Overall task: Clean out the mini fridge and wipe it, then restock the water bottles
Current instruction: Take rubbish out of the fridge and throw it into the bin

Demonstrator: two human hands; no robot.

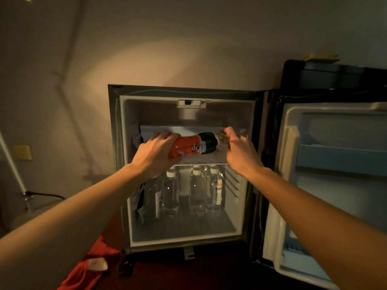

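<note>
Open mini fridge (pixel 117 164): left hand (pixel 155 153) grips a red-and-green labelled bottle (pixel 194 146) lying on the upper shelf; right hand (pixel 238 149) pinches its end. Four clear white-capped water bottles (pixel 196 191) stand below.

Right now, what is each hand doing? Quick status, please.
Left hand: grips the orange and green packet on the upper shelf.
Right hand: pinches the packet's other end.

Clear plastic water bottles (pixel 196 191); glossy orange packet (pixel 188 147).
</note>
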